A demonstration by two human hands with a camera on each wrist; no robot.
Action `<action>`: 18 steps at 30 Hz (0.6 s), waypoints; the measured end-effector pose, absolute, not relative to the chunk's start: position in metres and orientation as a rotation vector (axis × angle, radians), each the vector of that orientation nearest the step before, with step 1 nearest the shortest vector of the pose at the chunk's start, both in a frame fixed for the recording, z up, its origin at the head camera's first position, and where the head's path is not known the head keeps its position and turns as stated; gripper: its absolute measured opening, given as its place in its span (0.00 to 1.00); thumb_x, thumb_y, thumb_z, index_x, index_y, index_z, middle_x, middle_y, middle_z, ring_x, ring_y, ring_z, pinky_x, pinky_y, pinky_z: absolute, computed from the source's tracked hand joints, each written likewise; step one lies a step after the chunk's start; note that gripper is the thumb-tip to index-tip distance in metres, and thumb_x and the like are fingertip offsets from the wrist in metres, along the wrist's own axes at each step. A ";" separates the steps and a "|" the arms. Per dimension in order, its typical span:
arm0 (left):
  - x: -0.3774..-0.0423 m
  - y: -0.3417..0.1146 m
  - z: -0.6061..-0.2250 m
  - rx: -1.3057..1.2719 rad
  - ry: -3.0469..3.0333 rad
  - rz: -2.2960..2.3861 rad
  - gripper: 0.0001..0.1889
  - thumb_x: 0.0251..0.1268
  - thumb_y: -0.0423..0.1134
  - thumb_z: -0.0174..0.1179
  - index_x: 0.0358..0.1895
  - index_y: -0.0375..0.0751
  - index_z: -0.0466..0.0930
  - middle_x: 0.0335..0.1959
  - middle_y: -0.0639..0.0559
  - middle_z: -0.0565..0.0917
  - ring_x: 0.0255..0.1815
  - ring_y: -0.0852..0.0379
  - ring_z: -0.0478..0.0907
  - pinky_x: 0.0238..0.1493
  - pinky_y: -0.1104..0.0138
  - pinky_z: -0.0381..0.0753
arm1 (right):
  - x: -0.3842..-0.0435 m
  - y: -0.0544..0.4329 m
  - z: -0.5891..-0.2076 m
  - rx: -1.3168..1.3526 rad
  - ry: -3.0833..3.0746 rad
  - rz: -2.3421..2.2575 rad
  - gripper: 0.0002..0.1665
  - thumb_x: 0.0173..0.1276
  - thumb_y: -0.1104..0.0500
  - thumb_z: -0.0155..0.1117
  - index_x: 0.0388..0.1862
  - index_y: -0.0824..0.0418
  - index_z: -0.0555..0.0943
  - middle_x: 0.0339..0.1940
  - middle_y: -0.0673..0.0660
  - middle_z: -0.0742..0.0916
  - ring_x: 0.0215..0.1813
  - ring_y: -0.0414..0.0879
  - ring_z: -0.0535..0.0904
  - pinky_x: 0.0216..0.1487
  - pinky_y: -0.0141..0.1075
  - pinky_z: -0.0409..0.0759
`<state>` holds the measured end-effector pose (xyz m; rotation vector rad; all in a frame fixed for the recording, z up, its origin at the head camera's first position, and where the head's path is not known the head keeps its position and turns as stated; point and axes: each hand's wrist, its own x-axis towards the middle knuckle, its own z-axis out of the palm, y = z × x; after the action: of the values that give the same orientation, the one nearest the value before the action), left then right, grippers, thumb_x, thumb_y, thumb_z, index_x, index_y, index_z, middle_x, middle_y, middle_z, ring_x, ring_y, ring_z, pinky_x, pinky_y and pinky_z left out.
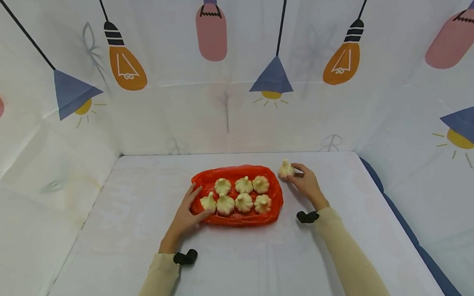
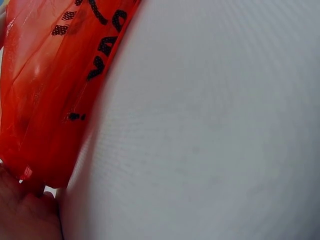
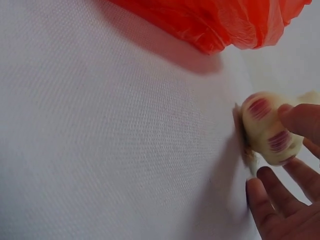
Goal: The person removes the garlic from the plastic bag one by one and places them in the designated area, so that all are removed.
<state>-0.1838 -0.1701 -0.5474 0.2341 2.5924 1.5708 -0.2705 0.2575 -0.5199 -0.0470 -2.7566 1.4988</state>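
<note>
The red plastic-covered tray (image 1: 278, 197) lies at the centre of the frame on the white table (image 1: 236, 265), its long sides running left to right. Seven pale garlic bulbs (image 1: 244, 202) sit in it in two rows: three in the far row and four in the near row. The left hand (image 1: 184, 217) grips the tray's left end, its thumb at the near corner and its fingers spread along the far-left edge. In the left wrist view, the covering shows black printing (image 2: 107, 45), and fingers touch the plastic at lower left. The right hand (image 1: 307, 182) pinches a single garlic bulb (image 1: 286, 168) just beyond the tray's upper right corner, outside the rim, with the stem pointing upward in the head view. The right wrist view shows reddish-purple patches (image 3: 279, 141) on this bulb, with the thumb against its side; whether the bulb touches the table cannot be told. Both forearms wear cream sleeves (image 1: 342, 245) and enter from the lower edge of the frame; a black device (image 1: 185, 257) is noted at each wrist. A white wall covering (image 1: 226, 108), printed with hanging lamps and light bulbs, fills the upper half.
</note>
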 end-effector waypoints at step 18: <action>-0.184 -0.170 -0.547 0.223 2.576 1.590 0.51 0.58 0.56 0.73 0.82 0.50 0.57 0.87 0.49 0.43 0.86 0.37 0.41 0.79 0.33 0.48 | -0.264 0.252 -0.489 0.113 -2.902 1.279 0.54 0.67 0.48 0.75 0.83 0.59 0.56 0.82 0.68 0.62 0.79 0.69 0.61 0.75 0.64 0.66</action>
<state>-0.1836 -0.1703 -0.5469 0.2225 2.5762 1.5897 -0.2636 0.2520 -0.4888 0.1125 -2.9016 1.2793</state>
